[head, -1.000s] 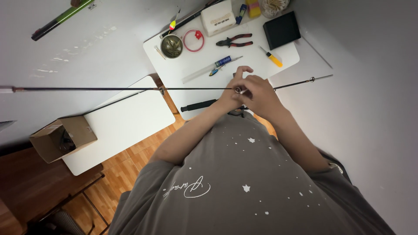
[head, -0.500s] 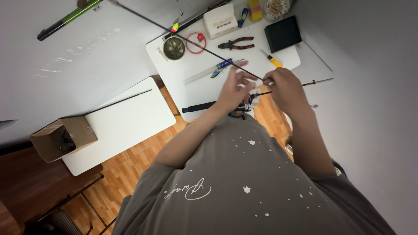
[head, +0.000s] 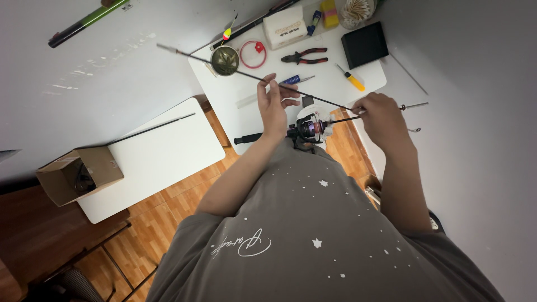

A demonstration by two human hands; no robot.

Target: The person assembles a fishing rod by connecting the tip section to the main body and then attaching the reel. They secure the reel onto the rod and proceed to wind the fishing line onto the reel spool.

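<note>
We see a person from above, both arms stretched out over a white table [head: 335, 89], their grey shirt [head: 313, 235] filling the lower part of the view. The left hand [head: 275, 105] is raised with the fingers half curled around a thin dark rod section [head: 246, 74] that runs slantwise from the upper left, over a small round brass dish [head: 225, 60], down toward the right hand [head: 381, 116]; we cannot tell how firmly the left fingers grip it, since the palm faces away from us. The right hand is closed in a pinch where that thin section meets a second, thicker rod [head: 347, 118], and the joint itself is hidden under the fingers. Just below and between the hands sits a fishing reel [head: 309, 127], dark with a purple tint, partly covered by something white that we cannot make out. A black handle [head: 248, 137] pokes out to the left of the reel, its far end hidden behind the left forearm. Further up the table lie red-handled pliers [head: 305, 57], a yellow-handled tool [head: 352, 79], a black box [head: 364, 45] and a red ring [head: 253, 54]. At the top edge several items are cut off. To the left stands a second white table [head: 162, 156] with another thin rod lying on it, and an open cardboard box [head: 78, 173] whose contents are too dark to tell.
</note>
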